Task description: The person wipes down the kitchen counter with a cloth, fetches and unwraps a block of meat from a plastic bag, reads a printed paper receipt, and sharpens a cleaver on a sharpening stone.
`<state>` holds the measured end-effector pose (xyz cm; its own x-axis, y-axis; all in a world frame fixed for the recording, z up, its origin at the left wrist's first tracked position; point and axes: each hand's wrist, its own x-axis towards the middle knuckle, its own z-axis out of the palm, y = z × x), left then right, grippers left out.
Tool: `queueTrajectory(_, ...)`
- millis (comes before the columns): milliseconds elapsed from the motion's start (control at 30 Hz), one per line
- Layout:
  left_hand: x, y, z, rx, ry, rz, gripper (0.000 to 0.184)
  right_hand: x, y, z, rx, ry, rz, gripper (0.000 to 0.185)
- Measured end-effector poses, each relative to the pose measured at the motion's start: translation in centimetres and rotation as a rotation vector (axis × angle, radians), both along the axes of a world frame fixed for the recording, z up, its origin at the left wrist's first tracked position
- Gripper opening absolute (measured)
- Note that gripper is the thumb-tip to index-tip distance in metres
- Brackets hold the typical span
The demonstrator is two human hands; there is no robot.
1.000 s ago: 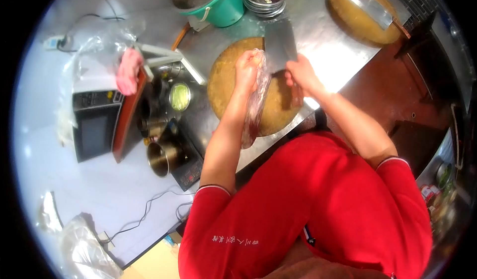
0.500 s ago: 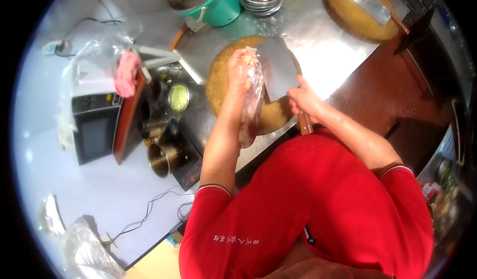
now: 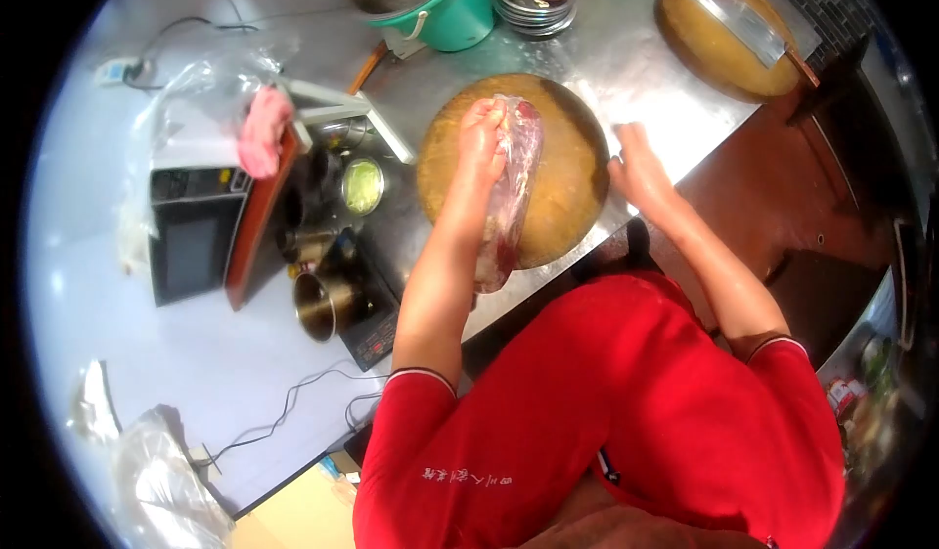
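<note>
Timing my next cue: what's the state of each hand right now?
Left hand: closed on the far end of the meat.
Right hand: beside the round board; cannot tell whether open or holding.

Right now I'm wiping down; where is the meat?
The meat is right of the head view's centre, in the left hand, over the nearer board.

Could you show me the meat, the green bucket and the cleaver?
Meat [image 3: 511, 185], head view: middle of its length.
Green bucket [image 3: 458, 16], head view: its outer wall.
Cleaver [image 3: 750, 31], head view: its blade.
</note>
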<state>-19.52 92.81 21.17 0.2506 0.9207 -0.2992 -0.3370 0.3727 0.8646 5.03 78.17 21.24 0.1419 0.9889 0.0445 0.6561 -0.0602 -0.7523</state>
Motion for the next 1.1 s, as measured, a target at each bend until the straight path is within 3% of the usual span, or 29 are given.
queueTrajectory(33,-0.1,0.0,0.3,-0.002,-0.014,-0.028,0.005,-0.5,0.4,0.2,0.101,-0.203,0.034,0.034)
queueTrajectory(67,1.0,-0.6,0.1,-0.030,0.025,0.134,0.004,-0.8,0.9,0.4,0.069,-0.308,0.063,0.035)
queueTrajectory(300,-1.0,0.2,0.0,-0.134,0.002,0.192,0.005,-3.4,2.6,-1.6,0.128,-0.536,0.332,0.038)
queueTrajectory(333,-1.2,0.3,0.0,-0.141,0.013,0.173,0.007,-3.7,2.6,-1.3,0.264,-0.461,0.268,0.037)
queueTrajectory(433,-1.7,0.7,-0.7,-0.142,0.010,0.119,0.009,-6.0,4.0,0.0,0.247,0.127,0.373,0.035)
queueTrajectory(567,-2.2,1.3,-2.4,-0.106,-0.028,0.101,0.009,-7.4,6.1,1.2,-0.011,0.274,0.242,0.037)
queueTrajectory(600,-1.9,1.1,-1.8,-0.104,-0.040,0.094,0.007,-7.9,5.9,1.0,0.180,0.361,0.214,0.036)
queueTrajectory(700,-1.4,0.1,-0.9,-0.106,-0.056,0.084,0.004,-8.1,5.7,0.9,0.046,0.459,0.341,0.031)
queueTrajectory(800,-0.4,-0.3,-0.5,-0.098,-0.062,0.067,0.003,-7.7,6.2,2.3,-0.469,0.686,0.378,0.025)
queueTrajectory(900,0.0,-0.4,0.3,-0.119,0.021,0.196,0.004,-8.1,6.0,1.4,-0.566,0.845,0.374,0.018)
queueTrajectory(967,-0.7,1.0,-1.0,-0.157,-0.077,0.335,0.007,-9.1,4.2,0.9,-0.539,0.814,0.407,0.016)
queueTrajectory(1000,-1.6,2.3,-2.2,-0.177,-0.128,0.406,0.008,-9.7,2.8,1.4,-0.637,0.643,0.601,0.024)
queueTrajectory(1033,-3.0,3.8,-3.4,-0.202,-0.194,0.447,0.009,-11.0,-0.2,0.3,-0.709,0.650,0.660,0.034)
queueTrajectory(1100,-6.4,6.3,-5.4,-0.254,-0.339,0.537,0.010,-13.2,-5.7,0.5,-0.787,0.699,0.606,0.028)
